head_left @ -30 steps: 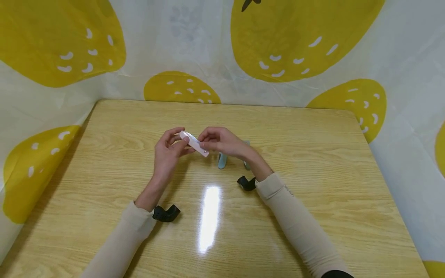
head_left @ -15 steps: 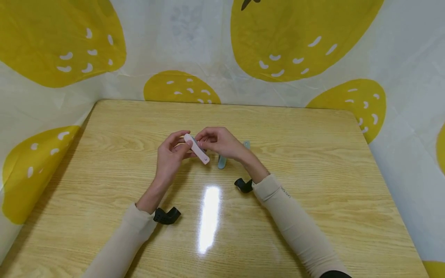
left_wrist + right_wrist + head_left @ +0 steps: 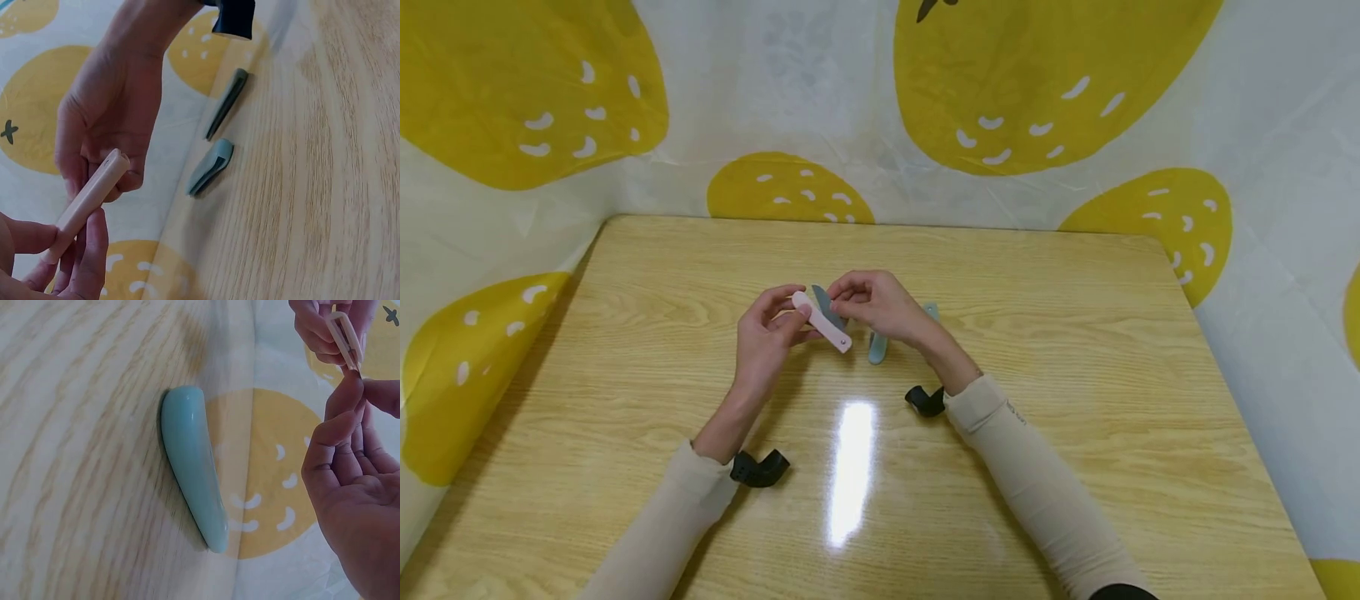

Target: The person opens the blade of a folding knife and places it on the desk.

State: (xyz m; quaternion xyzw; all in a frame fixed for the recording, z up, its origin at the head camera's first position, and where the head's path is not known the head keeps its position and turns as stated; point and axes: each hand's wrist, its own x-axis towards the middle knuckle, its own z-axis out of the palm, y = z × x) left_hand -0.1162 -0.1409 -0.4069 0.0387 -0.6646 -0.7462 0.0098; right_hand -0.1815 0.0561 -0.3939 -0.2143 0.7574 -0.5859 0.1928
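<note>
A pink folding knife (image 3: 832,333) is held above the table, its grey blade (image 3: 825,303) swung partly out of the handle. My left hand (image 3: 763,337) grips the pink handle, thumb on its near face. With thumb and fingertips, my right hand (image 3: 883,308) pinches the blade. From the left wrist the pink handle (image 3: 87,203) hides the blade. Beyond and below it, two light-green folding knives (image 3: 227,103) lie on the wood. The right wrist view has one green handle (image 3: 190,465) close up.
The wooden table (image 3: 1037,467) reaches back to a white cloth (image 3: 827,108) with large yellow fruit prints, which also hangs at both sides. A black wrist mount (image 3: 762,468) juts from the left cuff, another (image 3: 925,402) from the right.
Between my hands, the pink knife has turned and its grey blade has come partly out of the handle. The right forearm has shifted slightly left; the green knives have stayed put.
</note>
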